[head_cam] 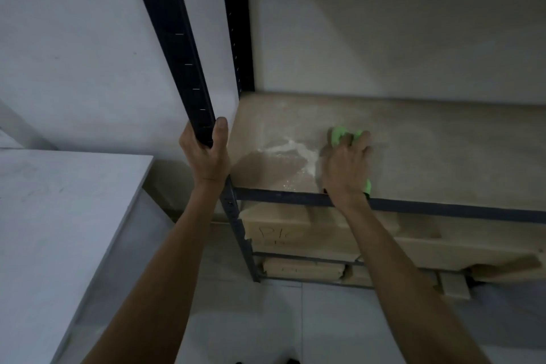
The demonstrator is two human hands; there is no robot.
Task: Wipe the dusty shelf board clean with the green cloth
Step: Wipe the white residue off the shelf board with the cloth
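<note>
Two bare forearms rise from the bottom of the frame toward a dark metal shelving rack. At left, a white table (59, 210) stands beside the rack, apart from it. Low in the rack, right of centre, cardboard boxes (295, 233) fill the lower shelves.

Above them, the left hand (206, 154) is wrapped closed around the front upright post (183, 62) of the rack, apparently steadying it. The right hand (345, 168) lies palm down near the front edge of the shelf board (428, 151), fingers curled over the green cloth (338, 134), which peeks out past the fingertips and again below the heel of the hand. The cloth is pressed flat on the board.

Just left of the cloth a pale smear of dust (292, 151) remains, with a darker, cleaner-looking patch below it. Beyond that the board runs back to the plain wall.

Wiping looks to be underway. The next stroke likely calls for sweeping the cloth left through the smear, pressing evenly.
</note>
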